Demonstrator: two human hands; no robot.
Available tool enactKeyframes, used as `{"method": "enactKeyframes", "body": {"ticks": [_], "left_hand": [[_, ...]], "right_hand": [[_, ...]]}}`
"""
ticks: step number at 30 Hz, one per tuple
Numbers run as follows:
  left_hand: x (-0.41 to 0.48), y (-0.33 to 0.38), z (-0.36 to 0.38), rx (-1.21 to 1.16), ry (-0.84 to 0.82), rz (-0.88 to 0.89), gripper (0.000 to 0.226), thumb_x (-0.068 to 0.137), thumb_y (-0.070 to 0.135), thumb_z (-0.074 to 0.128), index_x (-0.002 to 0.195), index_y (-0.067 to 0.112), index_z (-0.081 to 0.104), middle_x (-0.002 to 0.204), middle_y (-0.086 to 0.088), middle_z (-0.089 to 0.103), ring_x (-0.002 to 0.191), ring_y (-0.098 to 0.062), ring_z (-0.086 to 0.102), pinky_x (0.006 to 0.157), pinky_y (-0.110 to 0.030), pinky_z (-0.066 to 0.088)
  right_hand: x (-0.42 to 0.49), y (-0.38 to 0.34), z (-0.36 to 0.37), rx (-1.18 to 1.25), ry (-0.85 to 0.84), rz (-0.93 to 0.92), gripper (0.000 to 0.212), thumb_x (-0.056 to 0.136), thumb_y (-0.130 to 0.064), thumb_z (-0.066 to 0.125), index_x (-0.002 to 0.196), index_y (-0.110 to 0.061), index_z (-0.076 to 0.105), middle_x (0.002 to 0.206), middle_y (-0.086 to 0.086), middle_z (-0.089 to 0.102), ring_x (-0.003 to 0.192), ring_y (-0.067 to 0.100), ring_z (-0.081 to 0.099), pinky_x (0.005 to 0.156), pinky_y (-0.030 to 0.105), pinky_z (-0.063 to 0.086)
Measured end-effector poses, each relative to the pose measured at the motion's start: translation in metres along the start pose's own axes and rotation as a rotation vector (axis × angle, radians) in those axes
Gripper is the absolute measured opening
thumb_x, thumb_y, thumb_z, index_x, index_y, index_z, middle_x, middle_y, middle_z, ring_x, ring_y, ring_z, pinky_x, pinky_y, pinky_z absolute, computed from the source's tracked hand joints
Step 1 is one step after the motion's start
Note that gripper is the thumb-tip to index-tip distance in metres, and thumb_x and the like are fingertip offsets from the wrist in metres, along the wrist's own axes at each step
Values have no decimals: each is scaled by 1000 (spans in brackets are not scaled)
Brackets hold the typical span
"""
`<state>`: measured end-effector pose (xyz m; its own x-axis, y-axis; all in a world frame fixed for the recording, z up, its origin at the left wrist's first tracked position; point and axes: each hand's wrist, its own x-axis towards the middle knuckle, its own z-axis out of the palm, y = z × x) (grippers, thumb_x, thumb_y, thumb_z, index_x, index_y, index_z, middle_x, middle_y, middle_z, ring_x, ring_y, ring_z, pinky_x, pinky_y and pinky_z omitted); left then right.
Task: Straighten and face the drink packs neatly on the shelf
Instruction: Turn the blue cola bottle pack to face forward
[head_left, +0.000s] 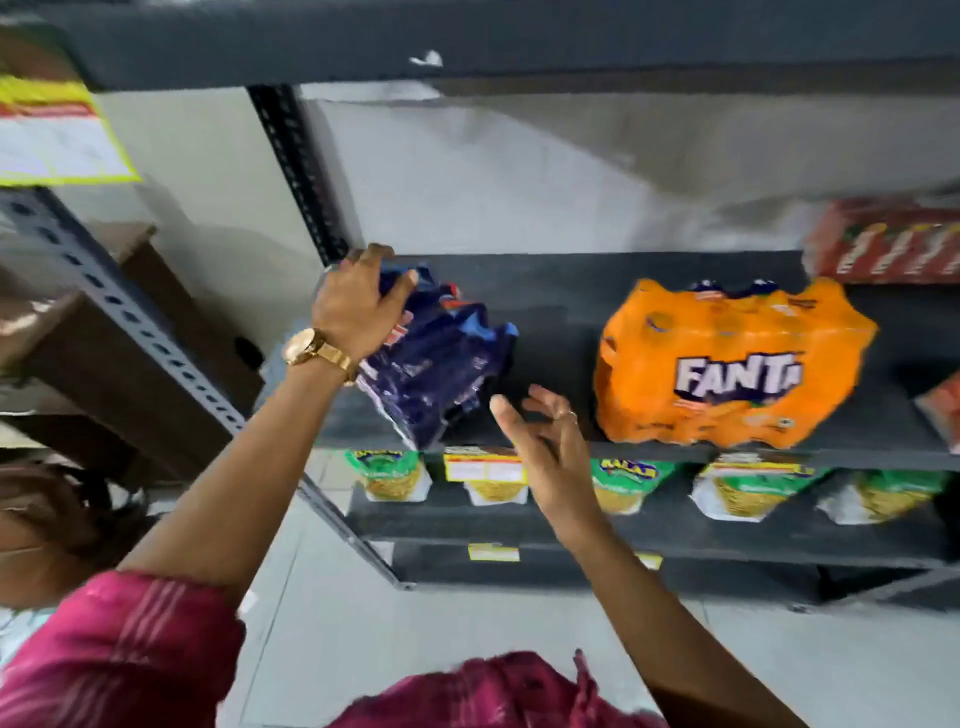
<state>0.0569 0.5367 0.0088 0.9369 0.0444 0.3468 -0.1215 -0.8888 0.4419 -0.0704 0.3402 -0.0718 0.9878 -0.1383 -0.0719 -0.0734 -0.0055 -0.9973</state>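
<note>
Shelf (561, 291) of dark metal runs across your view, and two drink packs sit on it well apart. Your left hand (358, 306) reaches up to the blue pack (441, 369) at the left end of the shelf; its grip is closed over the pack's top rear corner, fingers curled around the wrap and thumb on the near side. The blue pack stands tilted and turned at an angle to the shelf's front edge, its lower corner right at that edge. A gold watch (311, 348) sits on your left wrist. Your right hand (545, 436) hangs in front of the shelf edge, just right of the blue pack and not touching it; its grip is wide open, fingers spread, holding nothing. The Fanta pack (732, 364), orange, stands to the right, its label facing you and its base close to the front edge. Farther right, at the back, a red pack (888, 244) is partly cut off by the frame and blurred. On the shelf below, a row of snack bags (389, 473) with green tops stands behind a yellow price tag (483, 465). To the left, brown boxes (156, 332) rest on another rack. Your magenta sleeves (119, 654) fill the bottom of the view.
</note>
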Motion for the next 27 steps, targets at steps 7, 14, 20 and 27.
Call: {"method": "enactKeyframes", "body": {"ticks": [7, 14, 20, 27], "left_hand": [[69, -57, 14, 144, -352, -252, 85, 78, 78, 36, 111, 4, 59, 120, -26, 61, 107, -41, 59, 91, -46, 49], [65, -75, 25, -68, -149, -285, 93, 63, 94, 26, 88, 16, 70, 86, -20, 70, 79, -35, 66, 74, -43, 56], [45, -88, 41, -648, 116, -274, 59, 84, 67, 41, 96, 15, 63, 93, 1, 69, 92, -20, 62, 82, -35, 48], [10, -99, 44, -435, 41, -242, 45, 97, 49, 28, 108, 11, 50, 100, -19, 61, 97, -38, 55, 84, -45, 41]], "right_hand": [[69, -23, 89, 186, 116, 476, 123, 31, -73, 77, 133, -11, 49, 133, 10, 56, 121, 30, 56, 106, 46, 45], [82, -15, 89, 289, 210, 259, 77, 41, -40, 91, 109, -16, 61, 105, 2, 74, 97, 22, 71, 80, 35, 58], [98, -22, 77, -50, 153, -224, 94, 51, -23, 93, 133, -16, 47, 130, 7, 60, 117, 19, 61, 101, 39, 51], [108, -4, 54, -328, 33, -353, 119, 40, -45, 94, 138, -45, 26, 141, -13, 46, 129, 0, 45, 105, 15, 41]]}}
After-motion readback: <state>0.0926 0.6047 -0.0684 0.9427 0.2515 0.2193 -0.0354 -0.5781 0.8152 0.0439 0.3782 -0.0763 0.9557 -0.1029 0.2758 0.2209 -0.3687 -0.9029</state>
